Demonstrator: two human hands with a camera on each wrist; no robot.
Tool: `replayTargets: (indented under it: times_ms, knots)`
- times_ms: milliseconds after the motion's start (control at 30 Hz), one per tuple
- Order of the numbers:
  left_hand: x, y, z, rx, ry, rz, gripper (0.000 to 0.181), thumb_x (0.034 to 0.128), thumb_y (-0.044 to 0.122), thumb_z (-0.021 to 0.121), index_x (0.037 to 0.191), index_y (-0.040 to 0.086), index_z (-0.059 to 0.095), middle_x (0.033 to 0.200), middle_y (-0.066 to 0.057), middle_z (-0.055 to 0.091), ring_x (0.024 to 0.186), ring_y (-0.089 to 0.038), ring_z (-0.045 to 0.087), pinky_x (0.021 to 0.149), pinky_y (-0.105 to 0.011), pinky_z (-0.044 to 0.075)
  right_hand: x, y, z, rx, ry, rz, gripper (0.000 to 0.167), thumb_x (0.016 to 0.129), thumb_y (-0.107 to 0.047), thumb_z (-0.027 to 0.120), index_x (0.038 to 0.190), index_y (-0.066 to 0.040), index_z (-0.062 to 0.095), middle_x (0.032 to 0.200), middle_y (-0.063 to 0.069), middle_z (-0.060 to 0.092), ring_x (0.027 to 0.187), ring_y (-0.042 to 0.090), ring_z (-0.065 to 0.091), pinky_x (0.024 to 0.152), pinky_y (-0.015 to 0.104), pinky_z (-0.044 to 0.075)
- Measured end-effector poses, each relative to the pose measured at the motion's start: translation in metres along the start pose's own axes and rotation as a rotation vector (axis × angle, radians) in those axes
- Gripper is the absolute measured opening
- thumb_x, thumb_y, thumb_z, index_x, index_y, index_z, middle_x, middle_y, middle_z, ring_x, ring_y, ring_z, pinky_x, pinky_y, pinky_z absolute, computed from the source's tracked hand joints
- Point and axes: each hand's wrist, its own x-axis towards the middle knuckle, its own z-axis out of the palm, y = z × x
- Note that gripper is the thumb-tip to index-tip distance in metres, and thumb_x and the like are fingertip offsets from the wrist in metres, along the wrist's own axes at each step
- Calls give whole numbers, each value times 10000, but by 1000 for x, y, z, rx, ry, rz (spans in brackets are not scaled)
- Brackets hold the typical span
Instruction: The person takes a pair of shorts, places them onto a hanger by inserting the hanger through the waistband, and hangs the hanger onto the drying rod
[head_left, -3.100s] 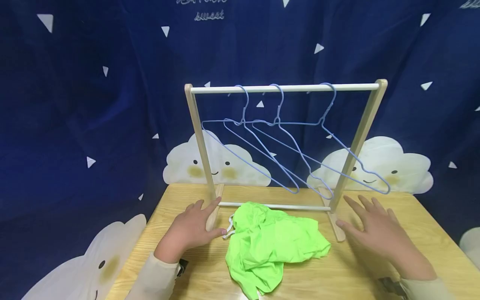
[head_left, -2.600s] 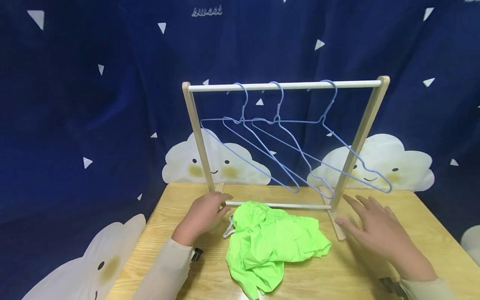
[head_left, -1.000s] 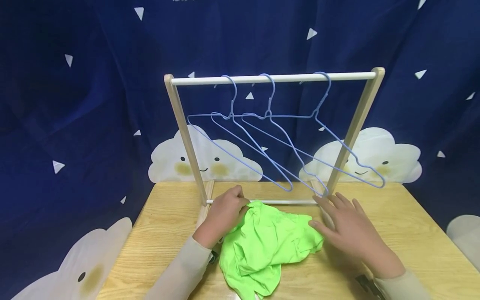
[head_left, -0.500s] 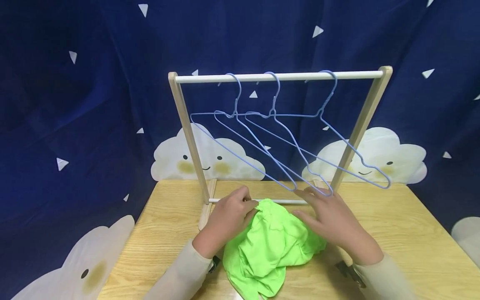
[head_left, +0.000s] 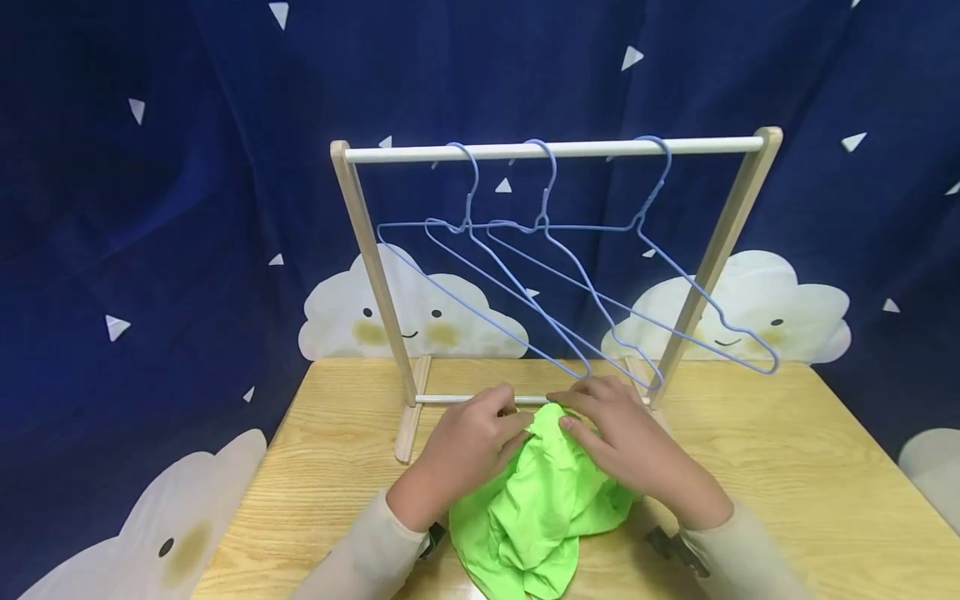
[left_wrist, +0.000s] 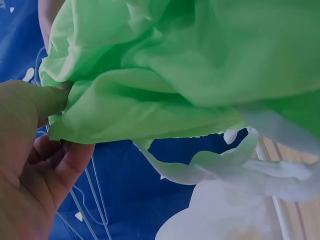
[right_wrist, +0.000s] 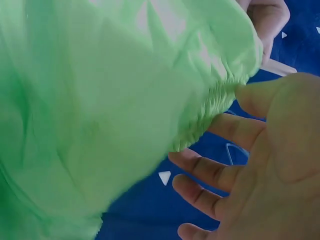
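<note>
A crumpled bright green cloth (head_left: 542, 508) lies on the table in front of a small rack, its top edge lifted. My left hand (head_left: 468, 442) pinches that edge between thumb and fingers, as the left wrist view shows with the green fabric (left_wrist: 150, 105). White strings (left_wrist: 200, 167) dangle from the cloth there. At the cloth's upper right is my right hand (head_left: 626, 433); in the right wrist view this hand (right_wrist: 250, 160) has its thumb and forefinger at a gathered elastic edge (right_wrist: 212, 107), the other fingers spread and loosely extended.
Several parts make up the wooden rack (head_left: 367, 250): two posts, a white top rail (head_left: 420, 154) and a low rail. Three blue wire hangers (head_left: 573, 258) hang from the top rail, above and behind the hands. A dark blue curtain (head_left: 187, 208) with clouds stands behind the wooden table (head_left: 795, 467).
My left hand has come in from the side and taken hold of the cloth's top edge, lifting it slightly. My right hand has moved left to the cloth. The hangers hang as before.
</note>
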Motion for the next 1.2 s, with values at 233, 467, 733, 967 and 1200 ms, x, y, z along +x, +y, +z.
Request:
replayTargets:
  times_ms: [233,467,733,967,1200]
  knots:
    - [0,3,1,-84,-16,34,135,892,100,893,1009,142,840,887,22,571,733,-73,569,622,-147,484,0,-8,4,186,10,11,189,1119,-222,586,1198,-150,742,1243,-35,711,1230,220,623,1059,541,506]
    - [1,6,0,-131,-25,60,133,903,126,895,970,135,781,887,21,552,717,-76,525,631,-163,477,3,-15,3,303,-17,40,74,1089,-233,657,1037,-237,710,1094,-138,686,1094,116,620,967,403,544]
    - [0,6,0,-147,-27,66,202,860,188,943,952,133,772,899,24,554,728,-69,551,651,-162,500,3,-15,4,325,-13,37,101,1032,-104,675,1018,-201,698,1067,-99,669,1058,151,596,937,405,533]
    - [-1,5,0,-161,-36,71,269,846,262,962,942,147,739,921,30,558,748,-59,535,659,-123,479,-1,-15,2,356,29,48,153,1051,-64,622,1055,-196,699,1117,-96,667,1105,122,604,979,385,544]
    - [0,-1,-5,-193,-32,72,195,933,276,833,996,129,721,964,34,614,820,-80,578,714,-145,526,-4,-21,-7,351,39,36,177,1052,-57,622,1056,-231,653,1092,-109,620,1032,99,587,912,337,538]
